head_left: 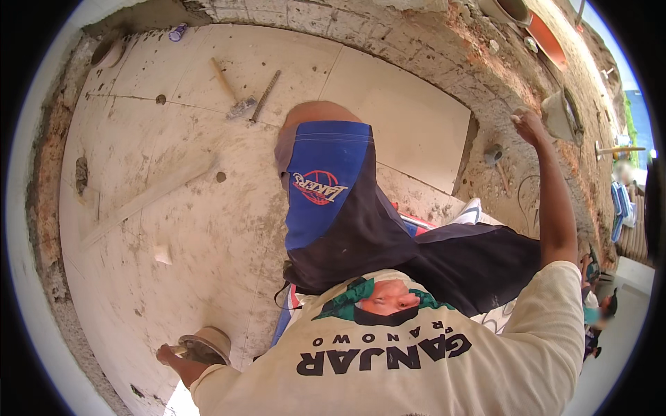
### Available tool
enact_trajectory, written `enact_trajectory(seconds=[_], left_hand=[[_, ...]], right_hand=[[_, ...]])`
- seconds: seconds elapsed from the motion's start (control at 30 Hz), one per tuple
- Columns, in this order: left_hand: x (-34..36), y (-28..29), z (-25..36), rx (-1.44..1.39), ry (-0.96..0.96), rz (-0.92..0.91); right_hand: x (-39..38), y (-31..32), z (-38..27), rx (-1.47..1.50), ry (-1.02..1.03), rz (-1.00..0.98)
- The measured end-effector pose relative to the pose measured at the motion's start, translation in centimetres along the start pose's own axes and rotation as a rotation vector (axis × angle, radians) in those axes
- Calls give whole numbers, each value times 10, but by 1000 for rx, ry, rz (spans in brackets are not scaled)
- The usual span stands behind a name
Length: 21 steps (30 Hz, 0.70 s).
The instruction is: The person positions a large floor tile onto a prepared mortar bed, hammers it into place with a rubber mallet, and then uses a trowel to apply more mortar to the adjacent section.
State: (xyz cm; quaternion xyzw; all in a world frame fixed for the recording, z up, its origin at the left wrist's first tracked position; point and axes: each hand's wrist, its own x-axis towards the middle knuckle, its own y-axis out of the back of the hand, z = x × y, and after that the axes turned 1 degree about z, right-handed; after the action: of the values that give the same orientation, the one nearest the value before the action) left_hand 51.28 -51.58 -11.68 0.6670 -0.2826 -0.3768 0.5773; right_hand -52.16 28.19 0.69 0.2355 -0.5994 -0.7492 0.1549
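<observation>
My left hand (168,355) is low on the left with fingers curled round a small pale object beside a round mortar bucket (207,341), perhaps its rim or a tool handle; I cannot make out which. My right hand (527,127) is raised at the upper right, fingers curled, near a grey bucket (560,119); what it holds, if anything, is unclear. My bent knee in blue and black shorts (312,145) rests on large pale floor tiles (395,111). Ahead of it lie a mallet (240,105) and a notched metal bar (265,97).
Rough masonry borders the tiles, with a round container (107,52), a purple cup (177,32), an orange tub (546,41) and a small scoop-like tool (493,154). A straight strip (146,197) lies on the left tiles. Other people (593,298) are at the far right edge.
</observation>
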Motion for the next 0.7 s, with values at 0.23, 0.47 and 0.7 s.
enact_trajectory(seconds=[0.23, 0.47, 0.7], left_hand=[[-48, 3, 34, 496, -178, 242], [-63, 62, 65, 343, -318, 859], [-141, 174, 173, -50, -694, 1288]], right_hand=[[-18, 24, -80, 238, -26, 5], [-9, 66, -105, 336, 45, 1], [26, 57, -172, 804, 126, -28]])
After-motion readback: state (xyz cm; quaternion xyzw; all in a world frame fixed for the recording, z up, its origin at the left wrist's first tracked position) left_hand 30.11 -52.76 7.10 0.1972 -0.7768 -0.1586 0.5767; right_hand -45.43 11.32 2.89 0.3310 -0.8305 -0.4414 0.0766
